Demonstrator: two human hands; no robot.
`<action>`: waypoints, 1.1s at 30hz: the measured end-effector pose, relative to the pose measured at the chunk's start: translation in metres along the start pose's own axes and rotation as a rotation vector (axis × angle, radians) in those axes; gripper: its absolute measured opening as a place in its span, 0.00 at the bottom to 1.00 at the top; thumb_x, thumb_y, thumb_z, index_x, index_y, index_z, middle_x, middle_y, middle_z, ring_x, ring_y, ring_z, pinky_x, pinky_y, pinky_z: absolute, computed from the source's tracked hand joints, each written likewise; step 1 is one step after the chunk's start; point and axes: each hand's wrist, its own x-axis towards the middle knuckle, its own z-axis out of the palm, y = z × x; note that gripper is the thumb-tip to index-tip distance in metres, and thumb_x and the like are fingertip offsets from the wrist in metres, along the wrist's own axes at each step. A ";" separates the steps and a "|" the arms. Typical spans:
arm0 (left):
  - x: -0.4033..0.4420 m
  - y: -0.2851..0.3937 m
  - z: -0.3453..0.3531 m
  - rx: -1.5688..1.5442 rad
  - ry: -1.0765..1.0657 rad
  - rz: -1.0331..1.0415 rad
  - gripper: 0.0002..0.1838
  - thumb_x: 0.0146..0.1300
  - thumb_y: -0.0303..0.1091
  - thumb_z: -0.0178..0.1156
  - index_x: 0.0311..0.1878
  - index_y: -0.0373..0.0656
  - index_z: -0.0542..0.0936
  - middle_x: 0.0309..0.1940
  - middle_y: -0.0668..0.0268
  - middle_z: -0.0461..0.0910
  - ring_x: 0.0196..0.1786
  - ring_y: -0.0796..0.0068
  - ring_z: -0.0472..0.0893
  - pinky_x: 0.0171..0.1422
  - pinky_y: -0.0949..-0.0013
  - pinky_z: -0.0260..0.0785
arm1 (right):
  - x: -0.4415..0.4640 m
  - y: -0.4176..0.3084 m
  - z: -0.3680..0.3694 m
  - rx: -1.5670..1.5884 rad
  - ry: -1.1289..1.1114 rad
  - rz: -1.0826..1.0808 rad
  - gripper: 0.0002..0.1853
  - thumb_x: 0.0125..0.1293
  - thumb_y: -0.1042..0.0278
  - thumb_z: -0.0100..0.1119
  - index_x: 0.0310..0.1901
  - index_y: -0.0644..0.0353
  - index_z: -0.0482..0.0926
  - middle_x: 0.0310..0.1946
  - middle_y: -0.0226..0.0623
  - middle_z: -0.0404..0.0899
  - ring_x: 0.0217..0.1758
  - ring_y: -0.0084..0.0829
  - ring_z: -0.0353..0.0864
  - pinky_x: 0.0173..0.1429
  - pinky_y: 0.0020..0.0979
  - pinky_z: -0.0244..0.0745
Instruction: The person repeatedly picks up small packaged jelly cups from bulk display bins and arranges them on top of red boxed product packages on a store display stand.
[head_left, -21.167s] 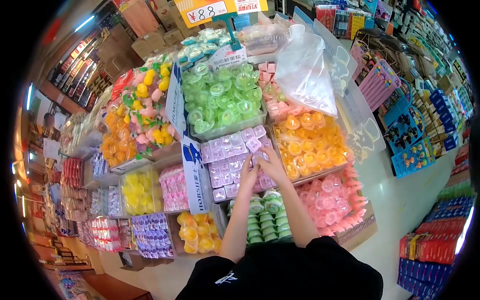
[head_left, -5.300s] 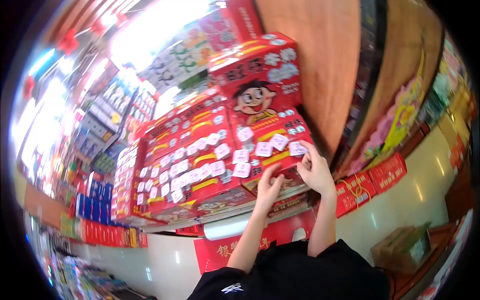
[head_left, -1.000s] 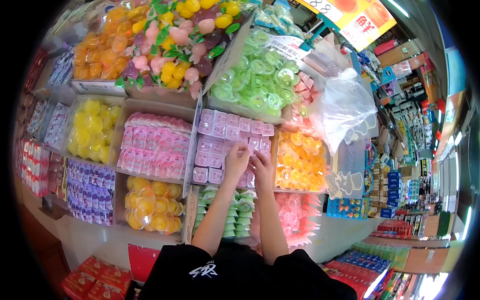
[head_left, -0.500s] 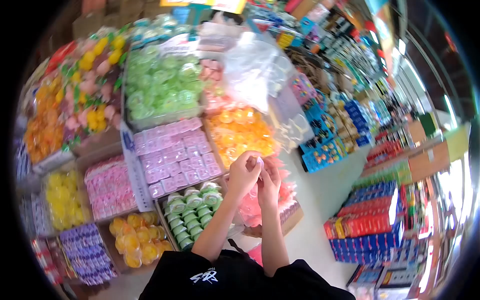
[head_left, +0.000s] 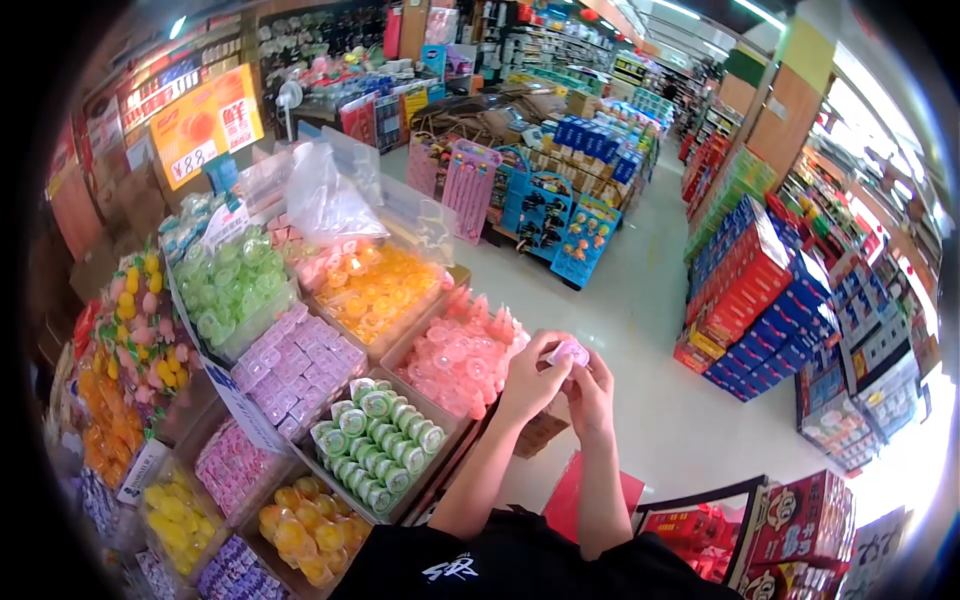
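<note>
Between my two hands is a small light-purple cup (head_left: 568, 352), held up past the right side of the display bins. My left hand (head_left: 536, 378) pinches its left side, and the fingers of my right hand (head_left: 592, 388) close on its right side. Left of my hands lies a bin of pink jelly cups (head_left: 457, 352). Rows of green-lidded cups (head_left: 375, 440) fill the bin in front of me. Square purple cups (head_left: 298, 368) like the held one are packed in a bin farther left.
Orange cups (head_left: 375, 292) and a clear plastic bag (head_left: 328, 195) are at the display's far side. An orange price sign (head_left: 207, 125) stands at the left. Stacked red and blue boxes (head_left: 755, 300) stand across the floor, with red cartons (head_left: 800, 530) at the lower right.
Both hands have moved from over the purple bin to beyond the display's right side, with a purple cup between them. The view has turned right, toward the aisle.
</note>
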 end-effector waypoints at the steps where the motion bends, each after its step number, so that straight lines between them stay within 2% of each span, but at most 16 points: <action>1: -0.008 -0.002 0.017 0.062 -0.020 0.033 0.15 0.66 0.24 0.56 0.55 0.37 0.76 0.48 0.61 0.80 0.51 0.77 0.79 0.51 0.75 0.74 | -0.013 -0.011 -0.014 0.004 0.030 -0.004 0.18 0.69 0.75 0.53 0.59 0.71 0.71 0.43 0.37 0.80 0.40 0.24 0.81 0.43 0.26 0.78; 4: -0.034 0.010 0.066 -0.023 -0.143 -0.054 0.16 0.66 0.25 0.56 0.56 0.37 0.76 0.54 0.61 0.78 0.57 0.75 0.77 0.56 0.73 0.73 | -0.048 -0.043 -0.060 -0.047 0.006 -0.052 0.19 0.69 0.74 0.53 0.59 0.71 0.70 0.44 0.38 0.80 0.42 0.25 0.81 0.46 0.27 0.78; 5: -0.038 0.008 0.078 0.103 -0.187 0.056 0.18 0.67 0.25 0.56 0.60 0.37 0.74 0.58 0.61 0.77 0.60 0.74 0.75 0.63 0.71 0.69 | -0.063 -0.056 -0.069 -0.074 -0.044 -0.091 0.21 0.67 0.76 0.55 0.61 0.71 0.69 0.46 0.38 0.80 0.43 0.26 0.81 0.49 0.29 0.78; 6: -0.045 0.006 0.097 0.066 -0.160 0.026 0.18 0.66 0.24 0.56 0.59 0.39 0.76 0.55 0.61 0.79 0.58 0.71 0.77 0.64 0.69 0.68 | -0.077 -0.065 -0.079 -0.127 -0.044 -0.110 0.22 0.66 0.77 0.56 0.61 0.71 0.69 0.47 0.38 0.80 0.44 0.26 0.81 0.50 0.29 0.78; 8: -0.058 -0.009 0.128 -0.049 -0.196 -0.014 0.18 0.68 0.26 0.55 0.60 0.39 0.75 0.56 0.62 0.79 0.59 0.72 0.77 0.64 0.69 0.68 | -0.106 -0.082 -0.102 -0.242 -0.026 -0.150 0.24 0.63 0.79 0.58 0.62 0.70 0.69 0.48 0.39 0.80 0.46 0.26 0.81 0.52 0.30 0.78; 10: -0.076 -0.008 0.162 -0.057 -0.264 -0.127 0.19 0.69 0.28 0.56 0.63 0.38 0.73 0.58 0.60 0.78 0.59 0.72 0.77 0.63 0.69 0.70 | -0.132 -0.092 -0.131 -0.404 0.120 -0.190 0.28 0.58 0.80 0.62 0.62 0.68 0.70 0.39 0.34 0.82 0.39 0.20 0.80 0.48 0.26 0.75; 12: -0.095 -0.020 0.200 0.000 -0.341 -0.083 0.19 0.69 0.28 0.56 0.63 0.37 0.73 0.59 0.59 0.77 0.59 0.71 0.77 0.62 0.68 0.71 | -0.160 -0.110 -0.156 -0.621 0.258 -0.214 0.28 0.57 0.79 0.64 0.61 0.67 0.70 0.33 0.32 0.82 0.35 0.18 0.79 0.44 0.24 0.74; 13: -0.105 -0.022 0.219 -0.003 -0.389 -0.097 0.20 0.69 0.28 0.56 0.63 0.36 0.73 0.59 0.59 0.77 0.59 0.71 0.77 0.62 0.68 0.71 | -0.178 -0.121 -0.163 -0.638 0.375 -0.237 0.24 0.55 0.78 0.66 0.56 0.66 0.75 0.23 0.28 0.78 0.28 0.15 0.74 0.38 0.22 0.70; 16: -0.137 -0.015 0.279 -0.020 -0.557 -0.141 0.22 0.69 0.29 0.57 0.64 0.34 0.71 0.58 0.58 0.77 0.59 0.71 0.77 0.62 0.68 0.71 | -0.229 -0.146 -0.208 -0.639 0.532 -0.313 0.19 0.54 0.78 0.67 0.49 0.67 0.79 0.20 0.26 0.73 0.26 0.15 0.70 0.35 0.22 0.69; 17: -0.146 -0.014 0.298 -0.030 -0.629 -0.163 0.23 0.69 0.29 0.58 0.65 0.34 0.70 0.58 0.57 0.77 0.59 0.70 0.77 0.62 0.68 0.71 | -0.246 -0.151 -0.226 -0.726 0.606 -0.342 0.17 0.52 0.78 0.68 0.46 0.67 0.82 0.18 0.25 0.69 0.24 0.16 0.67 0.33 0.23 0.68; 22: -0.200 -0.005 0.388 -0.186 -0.987 -0.288 0.30 0.61 0.20 0.63 0.67 0.30 0.66 0.58 0.54 0.75 0.59 0.69 0.77 0.60 0.68 0.73 | -0.344 -0.197 -0.264 -0.802 0.937 -0.549 0.18 0.48 0.78 0.68 0.45 0.66 0.82 0.16 0.29 0.66 0.22 0.17 0.67 0.30 0.25 0.66; 23: -0.213 -0.011 0.406 -0.221 -1.050 -0.277 0.33 0.57 0.17 0.65 0.67 0.29 0.66 0.58 0.53 0.75 0.59 0.68 0.77 0.60 0.67 0.73 | -0.365 -0.202 -0.272 -0.823 1.001 -0.567 0.18 0.48 0.78 0.68 0.45 0.66 0.82 0.16 0.29 0.65 0.22 0.18 0.66 0.30 0.25 0.66; 25: -0.243 -0.019 0.438 -0.201 -1.177 -0.262 0.34 0.56 0.17 0.66 0.67 0.30 0.67 0.58 0.53 0.75 0.59 0.68 0.77 0.60 0.67 0.73 | -0.412 -0.205 -0.292 -0.913 1.113 -0.622 0.19 0.48 0.77 0.68 0.45 0.64 0.82 0.15 0.30 0.63 0.20 0.19 0.65 0.28 0.25 0.64; 27: -0.276 -0.023 0.473 -0.186 -1.294 -0.174 0.34 0.54 0.17 0.67 0.65 0.30 0.68 0.57 0.55 0.75 0.58 0.68 0.77 0.59 0.67 0.73 | -0.456 -0.208 -0.300 -0.851 1.305 -0.590 0.19 0.47 0.77 0.68 0.46 0.63 0.82 0.15 0.30 0.63 0.19 0.19 0.64 0.28 0.24 0.64; 33: -0.377 -0.022 0.555 -0.331 -1.590 -0.196 0.29 0.54 0.16 0.68 0.61 0.32 0.72 0.53 0.59 0.77 0.54 0.71 0.78 0.58 0.67 0.73 | -0.570 -0.229 -0.302 -0.944 1.710 -0.505 0.20 0.50 0.78 0.69 0.48 0.65 0.81 0.19 0.22 0.65 0.23 0.12 0.62 0.27 0.20 0.62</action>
